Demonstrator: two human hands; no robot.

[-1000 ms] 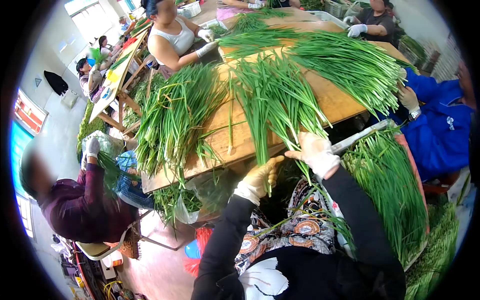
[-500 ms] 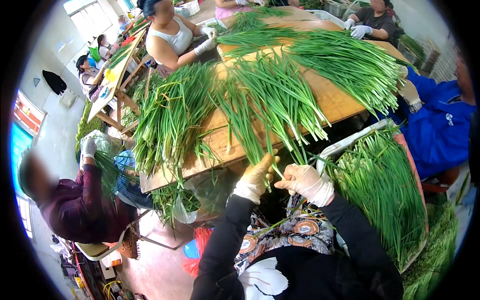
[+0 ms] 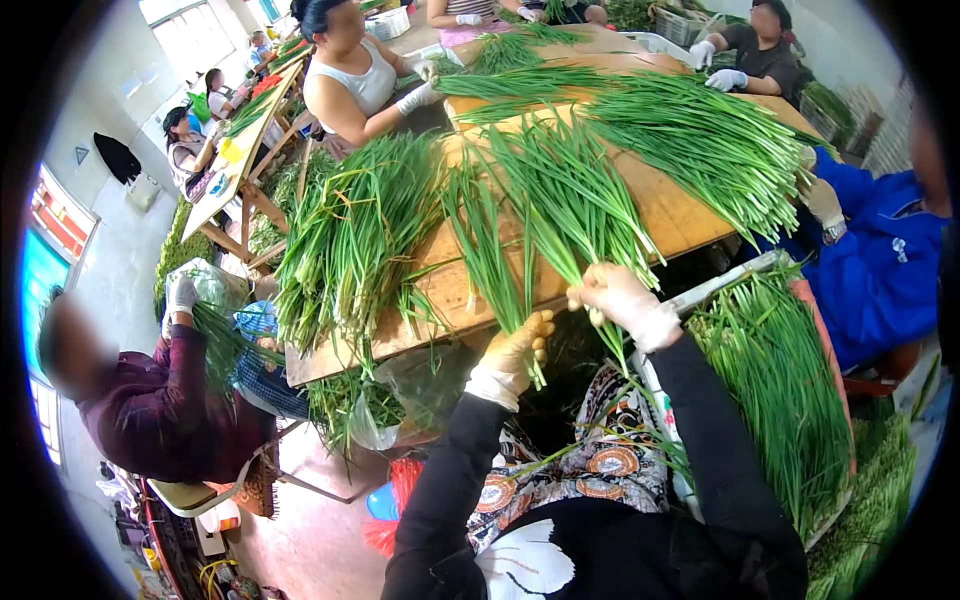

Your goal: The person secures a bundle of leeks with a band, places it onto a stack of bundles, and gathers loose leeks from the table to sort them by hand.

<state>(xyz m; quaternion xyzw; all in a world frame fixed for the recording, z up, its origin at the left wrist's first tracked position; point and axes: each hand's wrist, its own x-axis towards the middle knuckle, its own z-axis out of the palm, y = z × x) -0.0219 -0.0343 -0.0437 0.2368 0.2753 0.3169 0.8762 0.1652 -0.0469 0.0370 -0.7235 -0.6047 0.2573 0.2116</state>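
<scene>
My left hand (image 3: 516, 352), in a stained light glove, is closed around a small bunch of garlic chives (image 3: 492, 262). Their pale stem ends stick out below the fist, while the leaves lie up over the table edge. To its right, my gloved right hand (image 3: 617, 297) pinches chives at the near end of the middle pile (image 3: 575, 195). Some stalks hang below these fingers, and how many it grips is hidden. A thicker heap of chives (image 3: 350, 240) droops over the table's left corner.
The wooden table (image 3: 672, 205) also bears a wide chive pile (image 3: 715, 150). At my right stands a chive-filled crate (image 3: 735, 272). Co-workers sit around: a person in blue (image 3: 875, 250), one in a white top (image 3: 365, 80), one in a dark plaid shirt (image 3: 170, 400).
My right hand has moved up and right, from beside my left hand to the middle pile's stem ends. The left hand keeps its bunch, nearly in place. The view has shifted slightly.
</scene>
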